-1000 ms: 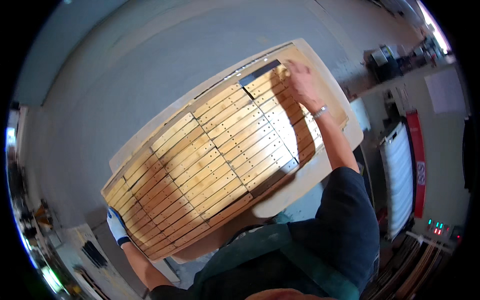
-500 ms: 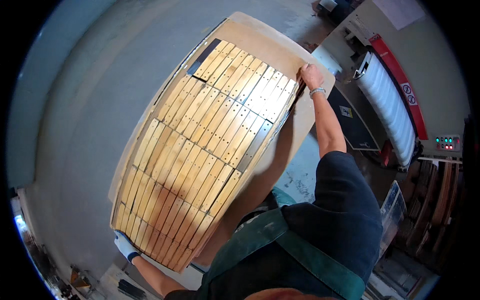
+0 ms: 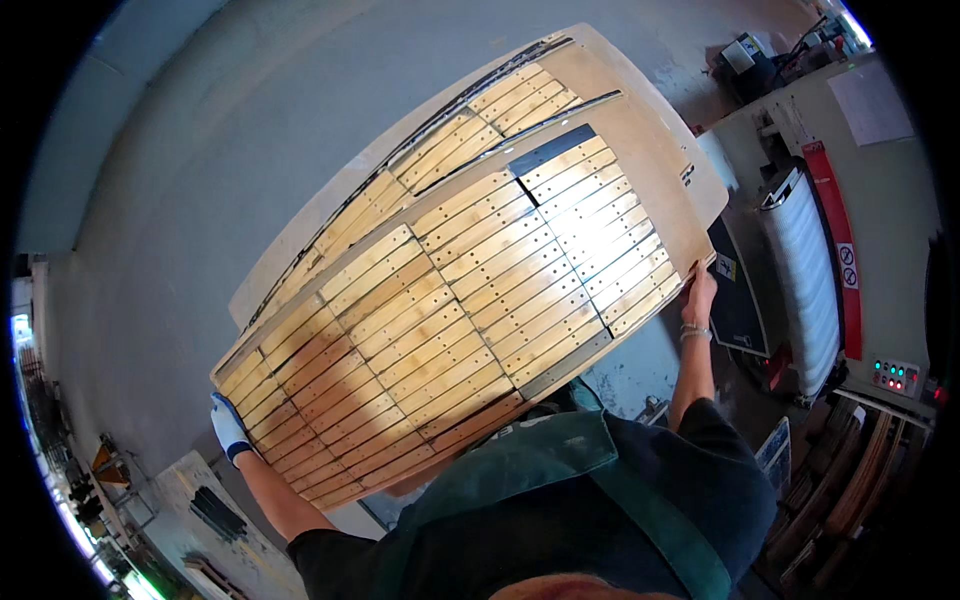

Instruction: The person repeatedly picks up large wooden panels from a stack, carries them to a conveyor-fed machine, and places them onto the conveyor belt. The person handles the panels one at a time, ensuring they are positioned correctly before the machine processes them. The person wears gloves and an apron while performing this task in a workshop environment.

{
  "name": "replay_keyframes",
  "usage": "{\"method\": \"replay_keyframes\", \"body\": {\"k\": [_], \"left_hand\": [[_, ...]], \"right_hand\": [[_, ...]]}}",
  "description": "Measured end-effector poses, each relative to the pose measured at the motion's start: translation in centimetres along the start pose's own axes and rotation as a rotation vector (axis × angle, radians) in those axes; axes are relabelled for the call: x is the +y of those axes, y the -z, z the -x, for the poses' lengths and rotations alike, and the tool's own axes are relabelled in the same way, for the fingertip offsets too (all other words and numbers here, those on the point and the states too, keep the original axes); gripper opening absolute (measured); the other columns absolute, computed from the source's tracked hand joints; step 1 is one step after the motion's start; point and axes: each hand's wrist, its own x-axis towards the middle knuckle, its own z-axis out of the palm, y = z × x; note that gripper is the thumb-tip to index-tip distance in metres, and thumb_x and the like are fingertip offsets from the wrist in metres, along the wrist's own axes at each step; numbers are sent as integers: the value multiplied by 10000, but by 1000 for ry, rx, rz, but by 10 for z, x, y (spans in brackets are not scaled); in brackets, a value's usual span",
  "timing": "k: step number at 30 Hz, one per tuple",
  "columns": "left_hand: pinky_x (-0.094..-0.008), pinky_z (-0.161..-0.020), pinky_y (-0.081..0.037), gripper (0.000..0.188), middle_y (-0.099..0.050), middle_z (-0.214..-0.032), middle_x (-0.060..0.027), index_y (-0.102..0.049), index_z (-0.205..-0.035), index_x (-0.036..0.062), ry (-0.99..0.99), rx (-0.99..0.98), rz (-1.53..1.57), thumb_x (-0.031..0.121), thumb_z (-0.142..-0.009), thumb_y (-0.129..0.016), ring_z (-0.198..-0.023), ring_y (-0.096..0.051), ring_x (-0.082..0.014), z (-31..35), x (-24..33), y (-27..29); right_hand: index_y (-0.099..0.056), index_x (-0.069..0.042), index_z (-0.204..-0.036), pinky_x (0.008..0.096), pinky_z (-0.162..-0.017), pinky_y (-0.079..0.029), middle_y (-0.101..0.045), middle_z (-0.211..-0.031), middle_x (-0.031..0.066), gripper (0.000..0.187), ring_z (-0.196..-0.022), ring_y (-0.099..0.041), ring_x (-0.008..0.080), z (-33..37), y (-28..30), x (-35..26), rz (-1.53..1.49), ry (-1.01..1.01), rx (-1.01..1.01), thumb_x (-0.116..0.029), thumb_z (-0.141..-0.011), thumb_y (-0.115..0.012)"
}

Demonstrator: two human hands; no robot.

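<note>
Both hands hold a large board (image 3: 640,150) across my front, covered with rows of pale wooden slats (image 3: 480,270) with small holes. A dark strip (image 3: 552,150) lies at the far end of the rows. My left hand (image 3: 230,428), in a white and blue glove, grips the near left corner; its fingertips go under the edge. My bare right hand (image 3: 702,292) is closed on the right end. Beneath and beyond it lies a second slatted board (image 3: 440,148), partly hidden by the held one.
A beige panel (image 3: 610,60) extends under the boards. On the right stand a ribbed white roller (image 3: 800,280), a red strip (image 3: 835,250) and a control panel (image 3: 894,377) with lit buttons. Stacked brown sheets (image 3: 850,480) are at lower right. Dark strips (image 3: 218,513) lie on a surface at lower left.
The held board has turned clockwise and shifted toward me and right, uncovering the second slatted board beneath. My right hand has come nearer and moved right; my left hand has moved slightly up.
</note>
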Motion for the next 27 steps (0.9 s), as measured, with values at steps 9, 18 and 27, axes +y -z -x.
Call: {"method": "replay_keyframes", "body": {"k": [9, 18, 27], "left_hand": [[-351, -903, -442, 643, -638, -1136, -148, -568, -1197, -73, -108, -70, 319, 482, -1013, -302, -1006, -595, -238, -18, -9, 0], [-336, -952, -444, 643, -592, -1219, -141, -531, -1249, -50, -134, -1, 581, 499, -1011, -297, -1076, -575, -227, -22, -34, 13], [-333, -998, -400, 652, -513, -1337, -130, -438, -1338, -62, -166, -9, 589, 486, -1018, -285, -1158, -524, -228, -26, -41, -20]], "right_hand": [[-494, -8, -1279, 408, -972, -481, -582, -1255, 125, 517, -1133, -576, 283, 110, -81, -41, -996, -204, -42, -425, -1019, -332], [-499, -15, -1288, 451, -999, -457, -569, -1276, 141, 531, -1155, -558, 315, 102, -101, 6, -1103, -209, -69, -430, -1015, -314], [-499, -14, -1288, 442, -997, -459, -559, -1291, 150, 491, -1161, -553, 310, 92, -96, -6, -1136, -105, -101, -385, -1017, -327]]}}
